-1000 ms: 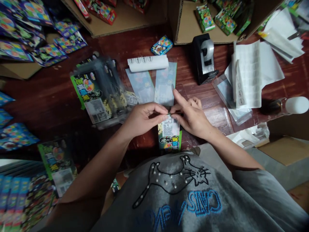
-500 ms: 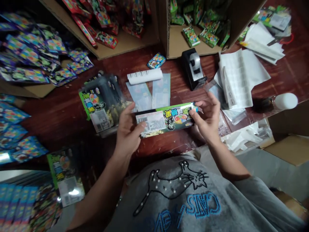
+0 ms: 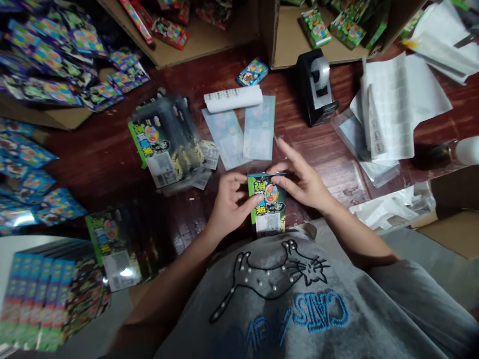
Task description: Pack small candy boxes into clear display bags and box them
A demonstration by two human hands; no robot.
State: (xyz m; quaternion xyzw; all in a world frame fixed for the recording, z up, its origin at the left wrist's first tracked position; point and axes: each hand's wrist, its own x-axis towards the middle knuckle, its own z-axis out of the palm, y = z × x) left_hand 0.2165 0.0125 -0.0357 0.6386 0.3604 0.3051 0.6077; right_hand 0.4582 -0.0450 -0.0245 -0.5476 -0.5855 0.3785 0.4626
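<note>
I hold a long green printed box in a clear wrapper [image 3: 267, 202] upright in front of my body, its far end pointing away from me. My left hand [image 3: 228, 203] grips its left side with curled fingers. My right hand [image 3: 299, 178] is closed on the top right end, thumb and fingers pinching the wrapper there. Just beyond lie two flat clear bags [image 3: 243, 129] and a white roll of stickers [image 3: 232, 98]. A stack of wrapped green boxes [image 3: 164, 142] lies to the left.
A black tape dispenser [image 3: 317, 87] stands at the back right on the dark red table [image 3: 97, 154]. White label sheets [image 3: 389, 109] lie right. Open cardboard boxes [image 3: 288, 45] of small packs stand behind. Blue packs [image 3: 37, 89] and finished stacks [image 3: 48, 294] crowd the left.
A second ago both hands pinched the box's far end. Then I held it crosswise, one hand at each end. Now it points away again, label end toward me.
</note>
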